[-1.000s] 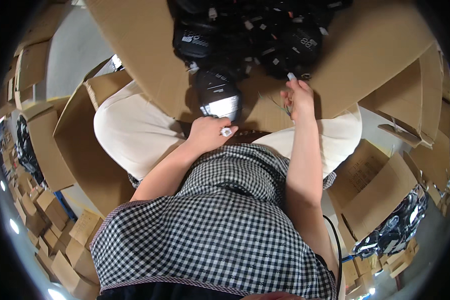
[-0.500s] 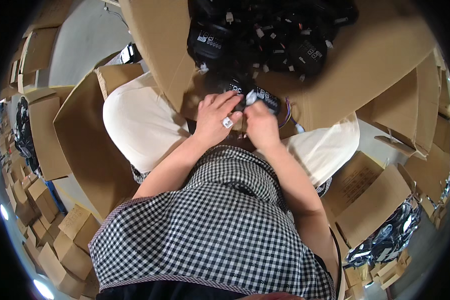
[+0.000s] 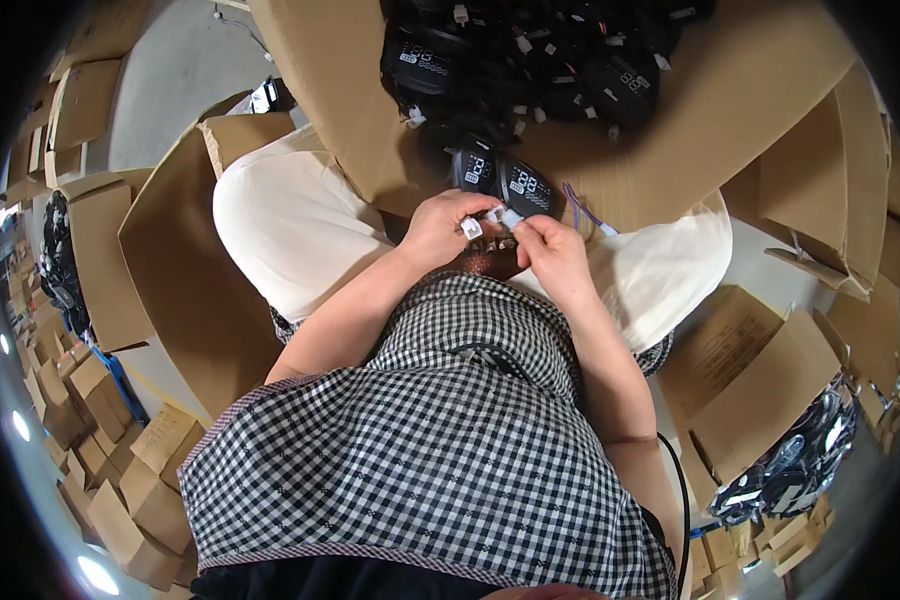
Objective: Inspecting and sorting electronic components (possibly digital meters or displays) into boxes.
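Pinches white plug connector (image 3: 511, 218) in right hand (image 3: 555, 258) | holds white connector housing (image 3: 472, 228) in left hand (image 3: 436, 232) | has hands nearly together, beside black digital display units (image 3: 527, 188)

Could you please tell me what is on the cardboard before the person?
A heap of black displays with white plugs lies on the cardboard, with two displays at its near side. What the heap covers cannot be seen.

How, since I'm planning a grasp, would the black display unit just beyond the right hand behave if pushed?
The display unit probably stays stiff: its casing looks like moulded plastic and shows no bend. Its smooth-looking dark face may be a little slippery. Its rounded outline suggests it could pivot, though its underside is hidden.
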A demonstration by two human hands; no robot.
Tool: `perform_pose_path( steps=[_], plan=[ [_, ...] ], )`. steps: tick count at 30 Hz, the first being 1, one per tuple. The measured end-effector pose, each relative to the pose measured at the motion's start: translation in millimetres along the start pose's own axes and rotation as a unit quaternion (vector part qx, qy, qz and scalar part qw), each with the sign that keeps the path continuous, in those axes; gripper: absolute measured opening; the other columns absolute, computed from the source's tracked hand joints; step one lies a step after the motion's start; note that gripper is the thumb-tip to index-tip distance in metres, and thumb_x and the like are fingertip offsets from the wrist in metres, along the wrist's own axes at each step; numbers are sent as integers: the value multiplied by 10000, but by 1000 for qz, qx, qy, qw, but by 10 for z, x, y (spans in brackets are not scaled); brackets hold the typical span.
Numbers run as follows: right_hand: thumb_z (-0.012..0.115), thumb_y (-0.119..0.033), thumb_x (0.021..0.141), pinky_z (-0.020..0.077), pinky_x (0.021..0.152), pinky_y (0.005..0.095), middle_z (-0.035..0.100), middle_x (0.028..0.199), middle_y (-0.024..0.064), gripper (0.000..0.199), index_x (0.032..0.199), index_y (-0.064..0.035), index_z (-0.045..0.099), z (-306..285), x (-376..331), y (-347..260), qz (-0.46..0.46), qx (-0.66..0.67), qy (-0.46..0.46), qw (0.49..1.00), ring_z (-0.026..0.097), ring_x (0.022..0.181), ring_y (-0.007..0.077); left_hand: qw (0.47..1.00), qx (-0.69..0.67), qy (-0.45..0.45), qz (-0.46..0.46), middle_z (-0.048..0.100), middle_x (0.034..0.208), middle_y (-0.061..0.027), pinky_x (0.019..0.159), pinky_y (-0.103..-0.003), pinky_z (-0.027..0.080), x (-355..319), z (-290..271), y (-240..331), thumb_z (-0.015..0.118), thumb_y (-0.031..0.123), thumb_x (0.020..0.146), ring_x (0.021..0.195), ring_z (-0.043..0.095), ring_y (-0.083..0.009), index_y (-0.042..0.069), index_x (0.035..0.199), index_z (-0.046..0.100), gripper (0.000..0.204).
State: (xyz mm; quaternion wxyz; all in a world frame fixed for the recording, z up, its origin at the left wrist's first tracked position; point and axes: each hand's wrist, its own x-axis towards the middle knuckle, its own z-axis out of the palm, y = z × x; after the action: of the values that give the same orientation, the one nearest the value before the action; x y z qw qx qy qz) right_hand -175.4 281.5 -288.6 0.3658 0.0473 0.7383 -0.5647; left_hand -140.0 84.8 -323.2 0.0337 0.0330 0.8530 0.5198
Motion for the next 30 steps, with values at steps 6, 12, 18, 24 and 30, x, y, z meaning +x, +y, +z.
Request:
perform_pose_path(
  steps=[6, 12, 18, 24, 30],
  plan=[
    [579, -159, 901, 259, 436, 212, 490, 570, -38, 207, 731, -43, 601, 14, 113, 77, 102, 4, -112, 988, 376, 503, 22, 994, 71, -63, 59, 664, 818, -57, 703, -364, 504, -34, -50, 21, 750, 213, 703, 806, 632, -265, 105, 958, 703, 281],
    [553, -155, 927, 292, 453, 226, 496, 597, -37, 221, 743, -41, 595, -6, 141, 211, 117, 5, -189, 975, 399, 507, 47, 983, 80, -161, 49, 662, 839, -68, 692, -350, 509, -31, -65, 31, 805, 195, 649, 808, 639, -269, 77, 938, 687, 333],
    [589, -222, 867, 429, 541, 316, 594, 611, 75, 235, 799, -2, 637, -307, 280, -36, -44, -266, -112, 957, 545, 560, 145, 977, 126, -171, -33, 611, 878, -93, 712, -403, 500, -69, -25, 120, 678, 295, 796, 840, 616, -303, 102, 985, 660, 271],
    [558, -252, 893, 474, 691, 363, 620, 796, 106, 236, 911, -43, 666, -767, 1054, -426, -14, -186, 145, 972, 604, 744, 235, 983, -82, -102, -125, 584, 807, -94, 674, -340, 480, -184, 67, 305, 638, 242, 880, 740, 593, -253, 58, 913, 545, 209],
    [567, -246, 863, 473, 846, 437, 507, 1186, 114, 212, 966, -102, 683, -790, 1884, -286, -147, -458, 321, 816, 561, 1017, 318, 972, -101, -94, -188, 581, 719, -76, 626, -337, 467, -65, 130, 590, 655, 280, 878, 667, 592, -227, 78, 923, 517, 249]
  ],
)
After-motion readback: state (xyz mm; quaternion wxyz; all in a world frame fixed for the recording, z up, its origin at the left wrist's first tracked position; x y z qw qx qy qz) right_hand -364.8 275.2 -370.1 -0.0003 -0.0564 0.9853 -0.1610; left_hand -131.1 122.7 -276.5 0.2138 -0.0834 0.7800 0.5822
